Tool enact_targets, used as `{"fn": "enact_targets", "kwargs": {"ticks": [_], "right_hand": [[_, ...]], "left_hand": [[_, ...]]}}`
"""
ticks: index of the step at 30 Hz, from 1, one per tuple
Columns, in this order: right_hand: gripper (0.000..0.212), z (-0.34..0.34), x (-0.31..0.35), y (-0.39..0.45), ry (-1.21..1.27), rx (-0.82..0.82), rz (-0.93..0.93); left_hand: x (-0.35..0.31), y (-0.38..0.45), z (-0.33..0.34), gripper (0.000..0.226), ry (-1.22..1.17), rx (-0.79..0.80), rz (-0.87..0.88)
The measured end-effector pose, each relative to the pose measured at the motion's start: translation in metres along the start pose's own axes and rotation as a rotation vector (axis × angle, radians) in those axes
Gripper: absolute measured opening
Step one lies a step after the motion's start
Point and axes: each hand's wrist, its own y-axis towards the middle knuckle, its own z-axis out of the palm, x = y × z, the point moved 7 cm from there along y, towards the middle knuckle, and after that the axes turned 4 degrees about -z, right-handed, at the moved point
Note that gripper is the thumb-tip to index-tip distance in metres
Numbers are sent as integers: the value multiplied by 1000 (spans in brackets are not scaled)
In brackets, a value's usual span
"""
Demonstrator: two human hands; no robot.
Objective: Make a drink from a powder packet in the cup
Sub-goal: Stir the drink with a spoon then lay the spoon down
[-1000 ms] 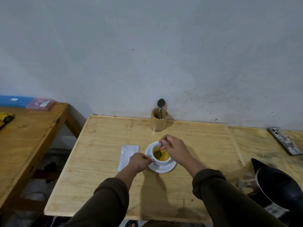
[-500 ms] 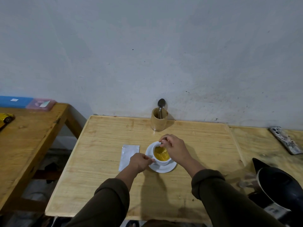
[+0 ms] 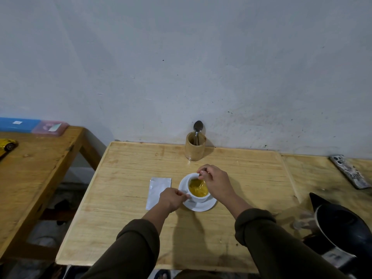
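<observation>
Yellow drink fills the cup (image 3: 198,195) on its saucer (image 3: 201,206); right hand (image 3: 216,183) fingers pinch a spoon (image 3: 199,178) in it, left hand (image 3: 173,199) fingers grip the cup's handle, packet (image 3: 156,191) just left

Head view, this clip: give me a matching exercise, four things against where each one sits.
Things:
1. cup
2. silver packet
3. spare spoon
4. kettle

Places:
A. standing in the wooden holder by the wall
B. at the table's right edge
C. on the white saucer
D. flat on the table, left of the saucer

Pairs: 1-C, 2-D, 3-A, 4-B
</observation>
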Motion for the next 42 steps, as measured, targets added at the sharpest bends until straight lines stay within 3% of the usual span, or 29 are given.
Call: {"fn": "enact_targets", "kwargs": {"ticks": [5,11,17,22,30,35,39,42], "right_hand": [[20,2,-2,-2,31,56,37],[20,-6,-4,-1,-113,-69,-18],[18,4,-1,-7,79,-18,-26],[19,3,-2,-7,60,31,28],[20,-2,-9,-7,-104,-134,27],[16,6,-6,-14,54,-110,18],[14,13,-11,-25,272,-55,123],[13,8,-21,-32,259,-102,179]], "left_hand": [[-1,-2,0,28,1,1,1],[-2,-5,0,35,-3,-9,-8],[-2,-9,0,36,-35,-10,-8],[-1,-8,0,33,-45,-9,-8],[2,-6,1,33,-73,1,-6],[3,-5,2,34,-57,0,7],[1,-5,1,31,-13,5,27],[-1,-6,-1,32,32,-7,44]]}}
